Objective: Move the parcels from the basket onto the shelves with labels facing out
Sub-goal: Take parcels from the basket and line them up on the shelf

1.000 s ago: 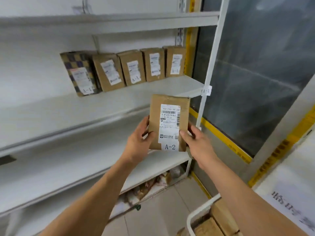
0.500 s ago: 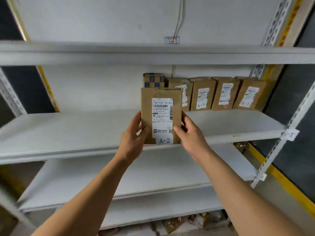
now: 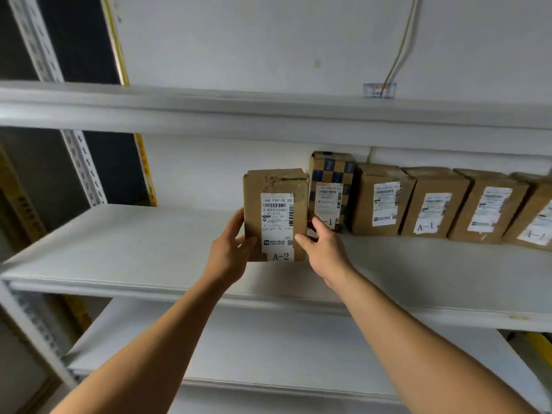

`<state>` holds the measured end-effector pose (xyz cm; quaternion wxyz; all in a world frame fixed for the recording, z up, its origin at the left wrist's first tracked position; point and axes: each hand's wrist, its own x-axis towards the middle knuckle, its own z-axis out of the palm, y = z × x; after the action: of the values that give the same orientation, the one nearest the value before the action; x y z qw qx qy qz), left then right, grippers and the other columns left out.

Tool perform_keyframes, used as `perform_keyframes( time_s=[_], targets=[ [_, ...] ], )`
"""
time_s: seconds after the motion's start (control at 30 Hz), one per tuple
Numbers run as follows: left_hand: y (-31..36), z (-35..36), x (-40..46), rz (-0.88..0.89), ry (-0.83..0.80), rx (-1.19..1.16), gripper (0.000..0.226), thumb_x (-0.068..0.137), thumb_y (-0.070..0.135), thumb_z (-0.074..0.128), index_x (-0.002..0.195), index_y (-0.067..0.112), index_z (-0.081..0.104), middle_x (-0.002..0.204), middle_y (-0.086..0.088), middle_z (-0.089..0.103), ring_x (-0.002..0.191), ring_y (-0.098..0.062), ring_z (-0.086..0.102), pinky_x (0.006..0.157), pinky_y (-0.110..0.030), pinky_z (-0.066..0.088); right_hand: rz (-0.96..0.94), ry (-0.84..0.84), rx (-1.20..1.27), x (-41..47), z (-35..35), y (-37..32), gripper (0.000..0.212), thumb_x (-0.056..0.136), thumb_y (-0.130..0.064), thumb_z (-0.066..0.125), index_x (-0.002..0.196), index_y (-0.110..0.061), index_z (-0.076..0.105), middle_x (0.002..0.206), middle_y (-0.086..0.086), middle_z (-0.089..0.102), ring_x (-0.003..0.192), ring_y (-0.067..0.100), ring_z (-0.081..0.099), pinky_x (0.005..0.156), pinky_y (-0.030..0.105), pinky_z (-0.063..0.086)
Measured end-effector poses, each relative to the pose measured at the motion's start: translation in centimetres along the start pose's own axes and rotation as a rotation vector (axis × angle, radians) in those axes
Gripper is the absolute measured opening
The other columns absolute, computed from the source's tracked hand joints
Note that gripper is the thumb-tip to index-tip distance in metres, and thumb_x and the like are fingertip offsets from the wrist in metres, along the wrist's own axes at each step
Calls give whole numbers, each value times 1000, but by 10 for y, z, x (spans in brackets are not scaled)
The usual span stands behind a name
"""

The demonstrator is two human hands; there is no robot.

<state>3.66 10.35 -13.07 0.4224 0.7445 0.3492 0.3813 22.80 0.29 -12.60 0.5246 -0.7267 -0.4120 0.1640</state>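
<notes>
A brown cardboard parcel (image 3: 276,215) with a white label marked A-2 stands upright over the middle shelf (image 3: 119,252), label toward me. My left hand (image 3: 230,252) grips its left lower edge and my right hand (image 3: 324,249) grips its right lower edge. It sits just left of a row of several parcels, starting with a checkered blue parcel (image 3: 331,189) and then brown parcels (image 3: 379,201) labelled A-1. Whether the parcel's base touches the shelf I cannot tell. The basket is out of view.
An upper shelf (image 3: 268,115) runs overhead and a lower shelf (image 3: 268,348) lies beneath my arms. A perforated white upright (image 3: 83,165) stands at the left. A cable (image 3: 400,46) hangs down the white back wall.
My view swung left and closer to the shelf. Both hands carried the A-2 parcel up and in, from in front of the shelf edge to beside the checkered parcel.
</notes>
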Motion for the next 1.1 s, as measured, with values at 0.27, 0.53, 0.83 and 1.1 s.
perform_keyframes(
  time_s=[0.27, 0.53, 0.83, 1.1],
  targets=[
    [-11, -3, 50, -37, 26, -88, 67, 95, -6, 55, 149, 33, 53, 120, 11, 71, 87, 22, 64, 67, -4, 51, 31, 25, 13, 60, 36, 16, 61, 101, -20, 70, 157, -29, 48, 146, -5, 62, 131, 15, 59, 110, 33, 49],
    [-54, 7, 128, -41, -129, -187, 81, 93, -4, 64, 159, 38, 41, 146, 16, 58, 123, -18, 67, 75, -11, 56, 92, 154, -41, 104, 61, 35, 57, 105, -27, 64, 158, -26, 44, 147, -1, 62, 135, 20, 58, 111, 39, 49],
    [-79, 19, 185, -33, -236, -258, 84, 85, 9, 68, 148, 60, 45, 149, 7, 60, 128, -24, 66, 105, -57, 54, 131, 286, -31, 138, 67, 40, 59, 106, -30, 62, 161, -23, 42, 153, 3, 58, 138, 21, 58, 114, 33, 45],
    [-78, 32, 190, -24, -210, -241, 84, 90, 7, 68, 149, 61, 41, 150, 9, 59, 125, -19, 67, 105, -52, 56, 189, 338, -2, 149, 65, 42, 54, 108, -27, 59, 160, -25, 44, 158, 5, 53, 142, 25, 53, 113, 35, 43]
  ],
)
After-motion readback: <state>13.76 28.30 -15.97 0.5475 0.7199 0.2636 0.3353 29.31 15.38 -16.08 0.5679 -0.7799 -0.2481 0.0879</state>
